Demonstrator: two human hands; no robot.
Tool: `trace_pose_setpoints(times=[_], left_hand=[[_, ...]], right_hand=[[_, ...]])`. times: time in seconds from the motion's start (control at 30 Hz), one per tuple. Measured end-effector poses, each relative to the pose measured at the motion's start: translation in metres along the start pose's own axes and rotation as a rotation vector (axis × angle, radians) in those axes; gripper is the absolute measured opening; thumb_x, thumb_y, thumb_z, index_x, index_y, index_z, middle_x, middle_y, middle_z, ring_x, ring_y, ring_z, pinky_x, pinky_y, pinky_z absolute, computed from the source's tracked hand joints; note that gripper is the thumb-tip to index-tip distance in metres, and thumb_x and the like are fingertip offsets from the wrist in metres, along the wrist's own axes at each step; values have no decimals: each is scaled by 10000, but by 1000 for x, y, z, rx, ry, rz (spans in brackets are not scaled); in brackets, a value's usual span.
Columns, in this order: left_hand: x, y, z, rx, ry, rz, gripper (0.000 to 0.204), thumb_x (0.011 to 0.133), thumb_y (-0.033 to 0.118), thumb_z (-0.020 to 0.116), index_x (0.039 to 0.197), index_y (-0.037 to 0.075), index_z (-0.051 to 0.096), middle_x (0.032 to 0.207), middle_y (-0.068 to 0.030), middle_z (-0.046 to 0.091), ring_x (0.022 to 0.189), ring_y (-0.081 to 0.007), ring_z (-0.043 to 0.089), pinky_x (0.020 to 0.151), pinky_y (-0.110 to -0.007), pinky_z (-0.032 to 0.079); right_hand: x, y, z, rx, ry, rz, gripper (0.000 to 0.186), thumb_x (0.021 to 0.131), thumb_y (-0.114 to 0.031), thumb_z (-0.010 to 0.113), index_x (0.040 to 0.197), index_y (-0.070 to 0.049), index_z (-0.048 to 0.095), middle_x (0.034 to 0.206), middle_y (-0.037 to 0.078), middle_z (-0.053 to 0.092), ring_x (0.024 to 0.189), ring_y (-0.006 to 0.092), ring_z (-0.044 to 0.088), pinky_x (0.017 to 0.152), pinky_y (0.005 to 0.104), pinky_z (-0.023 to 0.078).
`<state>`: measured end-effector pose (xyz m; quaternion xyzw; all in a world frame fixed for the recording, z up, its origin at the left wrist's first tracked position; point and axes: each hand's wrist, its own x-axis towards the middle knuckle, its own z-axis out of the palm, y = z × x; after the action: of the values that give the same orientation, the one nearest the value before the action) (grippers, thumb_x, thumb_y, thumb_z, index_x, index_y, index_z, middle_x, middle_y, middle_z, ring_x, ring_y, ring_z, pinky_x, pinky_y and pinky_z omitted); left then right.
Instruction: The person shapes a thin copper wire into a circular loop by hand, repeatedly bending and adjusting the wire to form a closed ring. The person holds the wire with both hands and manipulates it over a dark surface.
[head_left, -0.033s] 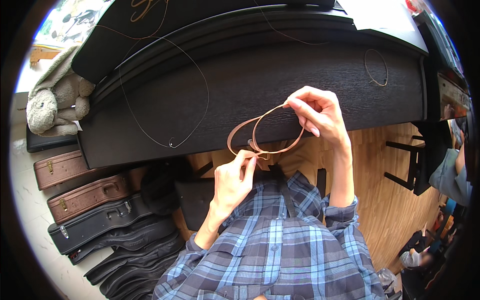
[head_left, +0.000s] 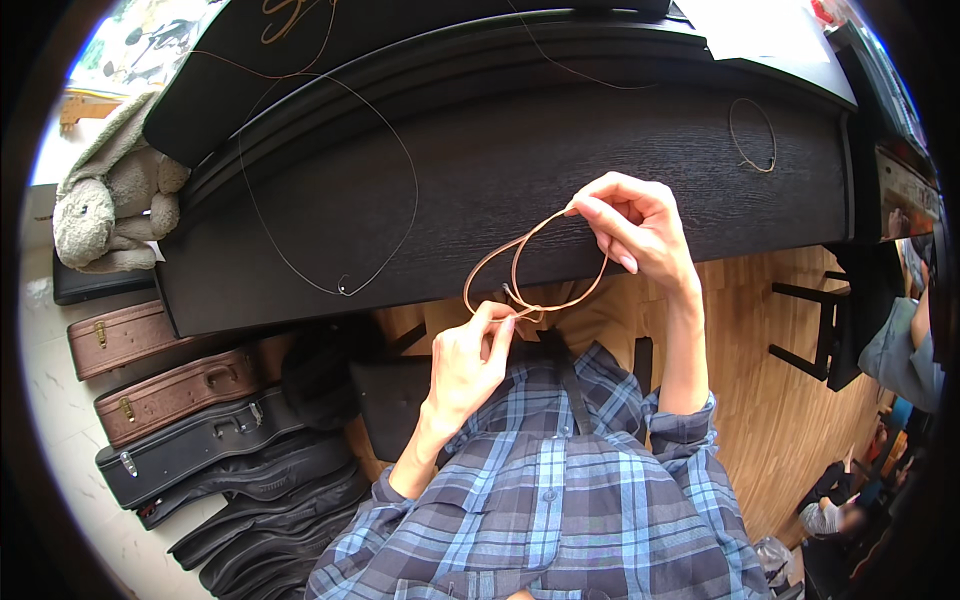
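Between my hands hangs a loosely coiled copper-coloured guitar string (head_left: pixel 468 285), its loops crossing each other in front of my chest. The tips of my left hand (head_left: pixel 464 368) pinch the lower part, where the loops come together and a short end sticks out. Higher and to the right, my right hand (head_left: pixel 642 232) pinches the top of the right loop between thumb and fingers. Beyond them, a large thin looped string (head_left: pixel 343 292) lies on the black wooden surface (head_left: pixel 600 140), which looks like a closed piano. Toward its right end rests a small looped string (head_left: pixel 756 168).
A grey plush rabbit (head_left: pixel 85 225) sits at the far left. Below it, brown and black instrument cases (head_left: pixel 180 385) stand in a row. White paper (head_left: pixel 765 30) lies at the back right. A black stool (head_left: pixel 825 335) and another person's sleeve (head_left: pixel 890 335) are to the right.
The loops of the string look narrower and closer together than before, and the left loop has shifted slightly right. Both hands stay almost in place.
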<state>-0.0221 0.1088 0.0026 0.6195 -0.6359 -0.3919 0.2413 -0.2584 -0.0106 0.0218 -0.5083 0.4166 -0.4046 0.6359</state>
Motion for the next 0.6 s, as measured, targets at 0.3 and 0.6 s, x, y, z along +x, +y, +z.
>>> trace_pose_setpoints(times=[0.3, 0.6], left_hand=[[-10, -33, -36, -215, -218, -104, 117, 1007, 124, 620, 1040, 22, 666, 685, -20, 634, 596, -51, 575, 539, -224, 420], [-46, -75, -106, -126, -370, -300, 138, 970, 137, 638, 962, 22, 713, 741, -38, 691, 689, -83, 646, 616, -238, 465]], right_hand=[[4, -3, -2, -121, -43, -40, 148, 981, -127, 691, 1047, -5, 744, 649, -14, 608, 454, -3, 462, 415, 173, 326], [3, 1, -3, -160, -19, -79, 158, 965, -146, 718, 1040, -13, 755, 641, -14, 634, 452, -9, 457, 410, 164, 307]])
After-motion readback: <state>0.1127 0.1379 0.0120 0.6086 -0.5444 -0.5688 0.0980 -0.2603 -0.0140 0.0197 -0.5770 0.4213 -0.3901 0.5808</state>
